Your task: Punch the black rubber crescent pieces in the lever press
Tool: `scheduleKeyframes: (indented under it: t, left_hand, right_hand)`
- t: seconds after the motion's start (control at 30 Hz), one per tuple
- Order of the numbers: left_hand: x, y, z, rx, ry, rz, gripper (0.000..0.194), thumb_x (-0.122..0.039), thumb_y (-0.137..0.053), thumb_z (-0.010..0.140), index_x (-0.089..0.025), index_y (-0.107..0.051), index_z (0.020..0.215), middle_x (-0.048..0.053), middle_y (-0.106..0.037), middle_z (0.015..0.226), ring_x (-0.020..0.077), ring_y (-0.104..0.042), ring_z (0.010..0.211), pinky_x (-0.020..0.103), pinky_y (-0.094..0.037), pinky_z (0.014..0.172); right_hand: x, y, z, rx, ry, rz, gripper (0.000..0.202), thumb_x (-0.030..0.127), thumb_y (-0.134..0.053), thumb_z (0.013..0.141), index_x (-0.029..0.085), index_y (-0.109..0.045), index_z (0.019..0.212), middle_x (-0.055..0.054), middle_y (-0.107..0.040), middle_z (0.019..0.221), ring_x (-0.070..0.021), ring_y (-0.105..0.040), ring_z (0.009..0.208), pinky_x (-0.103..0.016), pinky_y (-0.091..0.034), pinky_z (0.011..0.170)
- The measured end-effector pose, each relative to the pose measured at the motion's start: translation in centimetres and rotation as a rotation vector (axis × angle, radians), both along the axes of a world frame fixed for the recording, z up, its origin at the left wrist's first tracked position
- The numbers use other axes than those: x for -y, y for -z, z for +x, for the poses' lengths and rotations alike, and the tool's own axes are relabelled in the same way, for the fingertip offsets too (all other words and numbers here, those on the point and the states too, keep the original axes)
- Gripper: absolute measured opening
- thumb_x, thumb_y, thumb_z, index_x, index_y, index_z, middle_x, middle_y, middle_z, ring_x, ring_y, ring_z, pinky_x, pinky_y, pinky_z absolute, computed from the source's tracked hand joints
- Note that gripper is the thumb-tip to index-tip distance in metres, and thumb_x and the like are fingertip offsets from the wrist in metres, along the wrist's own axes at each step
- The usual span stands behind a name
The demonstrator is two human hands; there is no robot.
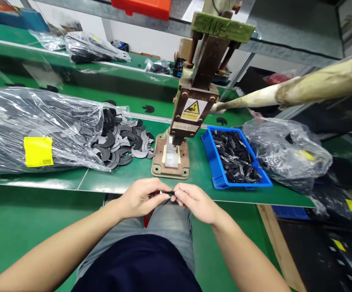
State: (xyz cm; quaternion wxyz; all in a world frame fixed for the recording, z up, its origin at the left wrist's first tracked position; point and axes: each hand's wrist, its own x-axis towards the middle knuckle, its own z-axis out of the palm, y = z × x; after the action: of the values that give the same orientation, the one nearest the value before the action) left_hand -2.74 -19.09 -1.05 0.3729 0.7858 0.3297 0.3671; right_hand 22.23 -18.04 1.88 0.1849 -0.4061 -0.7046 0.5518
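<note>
My left hand [145, 196] and my right hand [193, 199] meet above my lap, at the front edge of the green bench. Between their fingertips is a small dark part [170, 194], mostly covered by the fingers, so its full shape cannot be made out. Both hands are closed on it. Just beyond them stands a hand press [190, 101] with a warning label, its ram lowered close to a pale plate [171, 157] on the metal base [180, 172].
Left of the press, a clear plastic bag [42, 121] spills curved black and grey pieces [124, 142]. At right sit a blue bin [218, 178] of small black parts and another plastic bag [288, 150]. The press's long lever [303, 89] reaches out to the upper right.
</note>
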Motion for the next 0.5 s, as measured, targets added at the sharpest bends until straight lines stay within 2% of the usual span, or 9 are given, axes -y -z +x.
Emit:
scheduleKeyframes:
  t: [0.13, 0.3, 0.43, 0.5]
  left_hand:
    - [0.1, 0.3, -0.1, -0.004, -0.052, -0.007, 0.018, -0.028, -0.065, 0.101, -0.022, -0.077, 0.114, 0.008, -0.080, 0.099, 0.0178, -0.073, 0.083, 0.030, -0.057, 0.079]
    - [0.2, 0.6, -0.2, 0.015, -0.050, -0.015, 0.018, -0.027, -0.067, 0.100, -0.022, -0.076, 0.114, 0.009, -0.079, 0.098, 0.0178, -0.073, 0.081, 0.031, -0.058, 0.078]
    - [-0.3, 0.4, -0.2, 0.082, -0.028, 0.043, 0.017, -0.025, -0.067, 0.099, -0.021, -0.075, 0.114, 0.010, -0.078, 0.101, 0.0194, -0.072, 0.088, 0.033, -0.059, 0.081]
    - [-1.2, 0.3, -0.4, 0.081, -0.012, 0.103, 0.014, -0.023, -0.066, 0.099, -0.021, -0.075, 0.110, 0.010, -0.078, 0.101, 0.0194, -0.072, 0.091, 0.033, -0.059, 0.084]
  right_hand:
    - [0.1, 0.9, -0.1, -0.078, 0.032, -0.037, 0.050, 0.059, -0.041, 0.105, 0.019, -0.070, 0.095, 0.001, -0.062, 0.073, -0.0116, -0.057, 0.069, -0.026, -0.048, 0.069]
    - [0.0, 1.4, -0.4, -0.060, 0.036, -0.010, 0.052, 0.059, -0.040, 0.106, 0.019, -0.070, 0.093, 0.001, -0.063, 0.073, -0.0109, -0.058, 0.068, -0.025, -0.048, 0.069]
    - [-0.1, 1.1, -0.7, -0.025, 0.033, 0.013, 0.052, 0.057, -0.039, 0.106, 0.019, -0.071, 0.092, 0.001, -0.064, 0.071, -0.0109, -0.058, 0.066, -0.026, -0.049, 0.067]
    - [-0.1, 0.3, -0.3, 0.023, 0.071, 0.102, 0.050, 0.056, -0.041, 0.106, 0.019, -0.071, 0.091, 0.000, -0.066, 0.072, -0.0111, -0.060, 0.065, -0.026, -0.051, 0.066]
